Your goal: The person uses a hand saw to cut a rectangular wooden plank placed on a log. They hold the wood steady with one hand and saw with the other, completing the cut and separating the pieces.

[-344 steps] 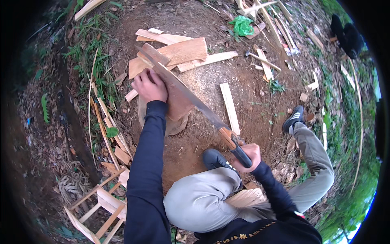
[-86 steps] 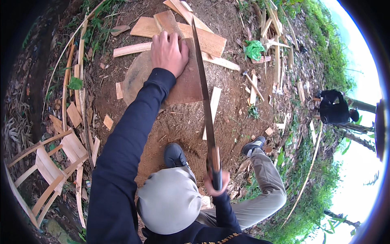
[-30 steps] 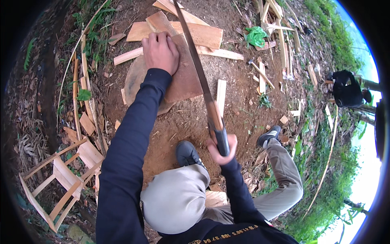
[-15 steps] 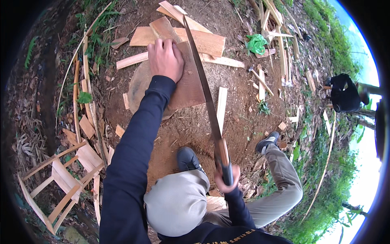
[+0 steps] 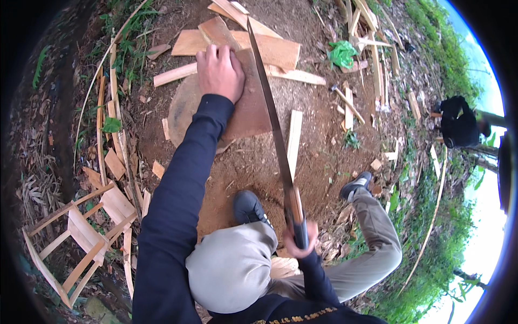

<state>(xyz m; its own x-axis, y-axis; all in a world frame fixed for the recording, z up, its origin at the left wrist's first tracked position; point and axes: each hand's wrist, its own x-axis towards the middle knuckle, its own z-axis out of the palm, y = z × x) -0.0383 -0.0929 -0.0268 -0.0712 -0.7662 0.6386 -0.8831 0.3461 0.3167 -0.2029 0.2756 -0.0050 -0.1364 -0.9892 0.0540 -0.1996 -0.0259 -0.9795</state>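
At the left, a small wooden frame (image 5: pixel 85 232) is seen lying on its side, with long wooden strips (image 5: pixel 101 127) strewn beyond it. A stump (image 5: pixel 181 110) is partly covered by a reddish-brown board (image 5: pixel 251 114), which is set over its right side. The left hand (image 5: pixel 221 73) is pressed palm down on the far left part of the board, its fingers held close together and bent; whether they are hooked under the edge cannot be told. Beyond that hand, pale planks (image 5: pixel 272 49) are crossed in a loose heap.

The board's right edge is bordered by the blade of a saw (image 5: pixel 284 162), its tip pointed far. By the right hand (image 5: pixel 310 237), closed around it, the handle is gripped near the person, so the board is placed farther away and to the left of that hand. Farther right, a hammer (image 5: pixel 348 104) is seen on the ground, with a green plastic bag (image 5: pixel 343 54) beyond it.
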